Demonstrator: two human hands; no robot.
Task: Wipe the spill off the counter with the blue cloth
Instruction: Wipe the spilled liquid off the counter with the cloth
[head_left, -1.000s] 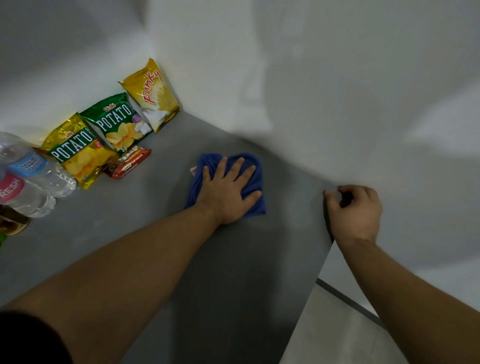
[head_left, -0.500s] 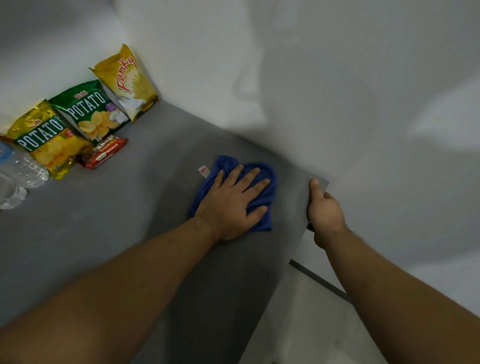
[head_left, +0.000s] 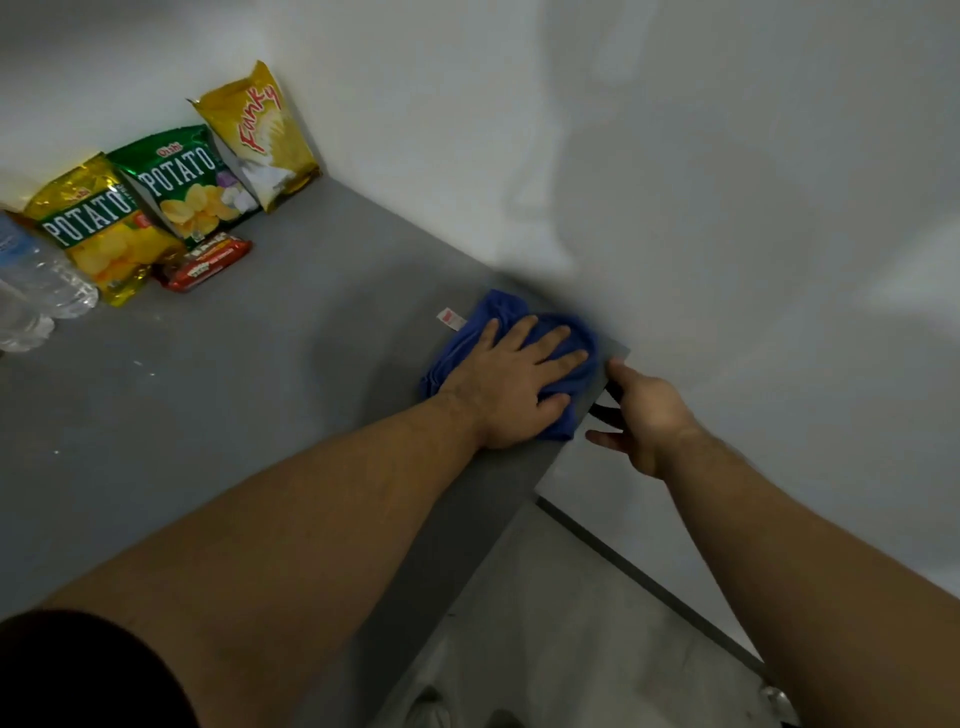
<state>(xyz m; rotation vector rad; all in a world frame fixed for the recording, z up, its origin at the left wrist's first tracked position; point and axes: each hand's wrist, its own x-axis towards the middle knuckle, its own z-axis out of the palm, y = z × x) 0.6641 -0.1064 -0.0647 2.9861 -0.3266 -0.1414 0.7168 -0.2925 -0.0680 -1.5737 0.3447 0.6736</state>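
Pressing my left hand (head_left: 511, 382) flat on the cloth (head_left: 488, 317), fingers spread, palm down, not pinching anything. Head view, the only one: cloth sits bunched at the counter's (head_left: 270, 395) far right corner, near the wall, its white tag (head_left: 451, 318) sticking out to the left. Right hand (head_left: 641, 415) hangs just past the counter's right edge, fingers loosely curled at the rim, thumb up top; it looks braced there, holding nothing I can make out. Cloth is directly under my left palm, so left does the wiping. Its long axis runs roughly along my forearm. No clear puddle visible; a few pale specks lie well to the left, so I'd guess the next stroke goes that way. Snack bags (head_left: 182, 187) and bottles (head_left: 36, 280) are well apart.
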